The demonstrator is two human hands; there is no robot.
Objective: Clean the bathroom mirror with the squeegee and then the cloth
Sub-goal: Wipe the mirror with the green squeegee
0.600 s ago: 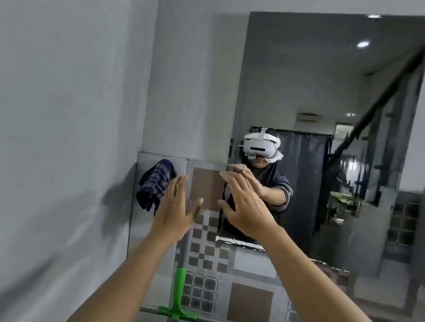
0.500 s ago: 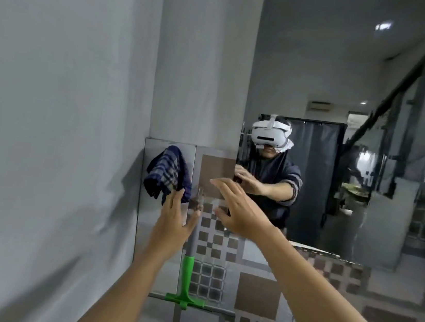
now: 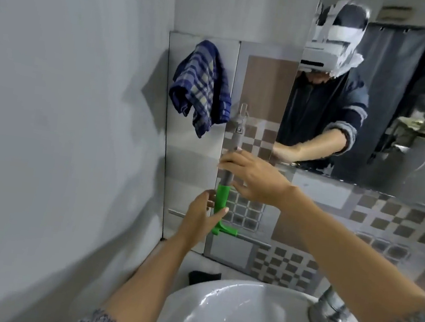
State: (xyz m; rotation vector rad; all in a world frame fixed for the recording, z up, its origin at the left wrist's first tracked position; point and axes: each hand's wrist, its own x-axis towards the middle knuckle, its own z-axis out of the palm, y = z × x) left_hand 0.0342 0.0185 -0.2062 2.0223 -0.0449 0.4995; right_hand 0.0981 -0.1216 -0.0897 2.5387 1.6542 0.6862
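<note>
Nearest me, below both forearms: white sink (image 3: 239,315), chrome tap (image 3: 331,317) under my right forearm, a small dark item (image 3: 204,277) on the ledge behind the basin; cannot tell what it is.

Left hand (image 3: 199,220): fingers and thumb curled around the green lower part of the squeegee (image 3: 220,202) handle, thumb tip pressing its right side. Grip looks partial; cannot tell whether it is fully closed.

Right hand (image 3: 253,178), just above the left: fingers wrapped over the grey upper shaft, clamped on it. Shaft continues up past my fingertips to a hook (image 3: 242,113) on the tiled wall. Squeegee hangs upright, blade bar horizontal at the bottom, just below my left hand.

Up and left of both hands: blue checked cloth (image 3: 202,86), hanging on the wall, not touched, just beside the hook.

Farthest, above and right of my right hand: mirror (image 3: 395,163), lower edge just beyond my right wrist. Reflection shows my arms reaching forward.
</note>
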